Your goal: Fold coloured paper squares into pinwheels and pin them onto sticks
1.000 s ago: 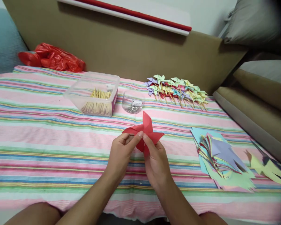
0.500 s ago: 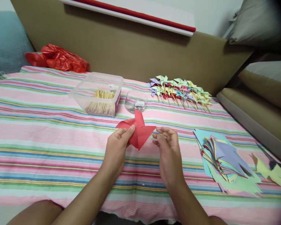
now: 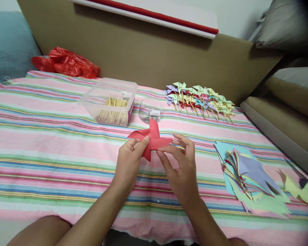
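A red paper pinwheel (image 3: 154, 136) with curled blades is held up over the striped cloth. My left hand (image 3: 130, 153) pinches it, the thumb pressed on the front near its middle and the other fingers curled behind. At its right side, my right hand (image 3: 181, 160) has its fingers spread. Its index fingertip and thumb touch the lower edge of the right blade, and another fingertip is by the blade's tip. Just beyond the pinwheel stands a clear round container (image 3: 150, 112) with small metallic pieces and a white label in it.
A clear plastic box (image 3: 92, 106) holds many short wooden sticks (image 3: 114, 111). Finished pinwheels on sticks (image 3: 200, 99) lie at the back right. Cut paper sheets (image 3: 254, 174) are piled at right, beside a yellow cutout (image 3: 301, 191) and dark scissors (image 3: 301, 179). A red plastic bag (image 3: 69, 63) rests back left.
My right hand has moved left onto the pinwheel, and its thumb and index finger have come to the right blade's edge. That blade now looks narrower. My left hand keeps its pinch.
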The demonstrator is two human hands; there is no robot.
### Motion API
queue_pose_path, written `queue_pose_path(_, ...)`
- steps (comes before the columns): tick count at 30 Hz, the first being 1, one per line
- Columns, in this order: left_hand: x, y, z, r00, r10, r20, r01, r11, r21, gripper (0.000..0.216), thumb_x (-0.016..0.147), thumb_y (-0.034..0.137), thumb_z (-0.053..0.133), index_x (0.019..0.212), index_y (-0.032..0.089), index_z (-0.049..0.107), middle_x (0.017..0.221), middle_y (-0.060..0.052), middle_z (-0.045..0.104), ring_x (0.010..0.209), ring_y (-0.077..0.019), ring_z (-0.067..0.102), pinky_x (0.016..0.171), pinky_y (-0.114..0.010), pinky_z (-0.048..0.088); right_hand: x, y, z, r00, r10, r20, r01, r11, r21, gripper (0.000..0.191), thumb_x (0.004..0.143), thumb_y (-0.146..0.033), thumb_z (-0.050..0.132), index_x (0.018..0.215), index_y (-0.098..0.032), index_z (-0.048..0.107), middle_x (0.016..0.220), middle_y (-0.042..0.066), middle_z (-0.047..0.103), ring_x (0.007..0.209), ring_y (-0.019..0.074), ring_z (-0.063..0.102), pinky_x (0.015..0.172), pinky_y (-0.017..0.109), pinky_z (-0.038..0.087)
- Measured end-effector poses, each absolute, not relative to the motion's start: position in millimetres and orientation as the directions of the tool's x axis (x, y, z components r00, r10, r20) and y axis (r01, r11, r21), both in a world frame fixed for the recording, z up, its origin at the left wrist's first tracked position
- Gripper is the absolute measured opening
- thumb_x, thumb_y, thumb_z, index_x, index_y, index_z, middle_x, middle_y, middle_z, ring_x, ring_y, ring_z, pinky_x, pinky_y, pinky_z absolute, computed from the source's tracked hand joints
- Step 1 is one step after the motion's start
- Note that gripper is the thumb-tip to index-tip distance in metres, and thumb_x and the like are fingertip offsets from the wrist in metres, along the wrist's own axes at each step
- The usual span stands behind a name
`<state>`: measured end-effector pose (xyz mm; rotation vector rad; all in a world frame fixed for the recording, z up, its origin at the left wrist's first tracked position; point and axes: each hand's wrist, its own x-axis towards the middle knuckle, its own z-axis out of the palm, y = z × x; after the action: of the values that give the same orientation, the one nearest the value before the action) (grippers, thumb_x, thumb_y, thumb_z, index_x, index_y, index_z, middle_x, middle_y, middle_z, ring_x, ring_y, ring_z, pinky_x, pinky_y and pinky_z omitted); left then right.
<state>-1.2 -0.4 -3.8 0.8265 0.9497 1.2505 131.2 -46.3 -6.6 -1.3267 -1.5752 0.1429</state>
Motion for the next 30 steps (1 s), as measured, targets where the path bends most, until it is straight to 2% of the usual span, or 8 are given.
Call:
queue_pose_path(6,0.4,-4.1,-2.3,0.066,0.992,-0.112,-0.312,0.127,0.942,0.035,0.076,0.046,0.078,0.067,0.018,0.059,0.059,0.004,0.057,0.054,-0.0112,0.048,0.053,-0.024,0.039,133.1,-44.6,-6.0,0.28,0.835,0.473,0.541,0.27,-0.796,0.011,0.092,-0.032,0.064,0.088,-0.025,0.072,0.127,0.007,0.052,0.126,0.0244,0.051,0.109,0.048,0.039)
queue_pose_path(9,1.2,-5.9,-2.3,0.097,0.991,-0.096,-0.263,0.119,0.957,0.039,0.079,0.045,0.076,0.065,0.019,0.051,0.057,0.006,0.048,0.053,-0.0095,0.04,0.052,-0.023,0.035,132.9,-43.7,-5.8,0.351,0.865,0.359,0.413,0.201,-0.888,0.014,0.09,-0.036,0.066,0.085,-0.024,0.072,0.126,0.008,0.052,0.122,0.0246,0.054,0.106,0.049,0.042)
queue_pose_path(12,2.5,-7.2,-1.6,0.107,0.991,-0.086,-0.211,0.107,0.972,0.042,0.08,0.045,0.075,0.065,0.019,0.047,0.057,0.007,0.044,0.054,-0.0088,0.036,0.051,-0.023,0.031,132.5,-43.0,-5.0,0.377,0.871,0.317,0.361,0.177,-0.915,0.015,0.089,-0.036,0.066,0.082,-0.023,0.072,0.125,0.009,0.052,0.123,0.0253,0.053,0.105,0.049,0.044)
queue_pose_path(15,4.1,-8.4,0.2,0.106,0.991,-0.078,-0.188,0.097,0.977,0.044,0.079,0.045,0.076,0.063,0.019,0.044,0.057,0.007,0.041,0.053,-0.0083,0.034,0.049,-0.022,0.028,131.7,-42.7,-3.9,0.384,0.862,0.331,0.394,0.172,-0.903,0.014,0.087,-0.033,0.067,0.079,-0.023,0.072,0.119,0.009,0.055,0.126,0.0259,0.051,0.105,0.048,0.043)
queue_pose_path(22,5.6,-11.7,2.6,0.133,0.988,-0.077,-0.186,0.101,0.977,0.038,0.08,0.045,0.075,0.064,0.018,0.053,0.057,0.005,0.05,0.053,-0.0106,0.042,0.052,-0.024,0.032,130.4,-42.5,-5.6,0.395,0.852,0.343,0.397,0.178,-0.9,0.012,0.085,-0.034,0.069,0.08,-0.023,0.07,0.116,0.009,0.058,0.128,0.0276,0.05,0.104,0.049,0.044)
queue_pose_path(30,7.4,-14.3,5.3,0.148,0.985,-0.092,-0.182,0.119,0.976,0.036,0.082,0.045,0.073,0.064,0.017,0.059,0.057,0.002,0.058,0.056,-0.0124,0.049,0.055,-0.025,0.036,129.4,-42.7,-8.0,0.443,0.85,0.284,0.312,0.151,-0.938,0.016,0.086,-0.038,0.069,0.081,-0.023,0.069,0.123,0.009,0.056,0.129,0.0263,0.049,0.103,0.046,0.046)
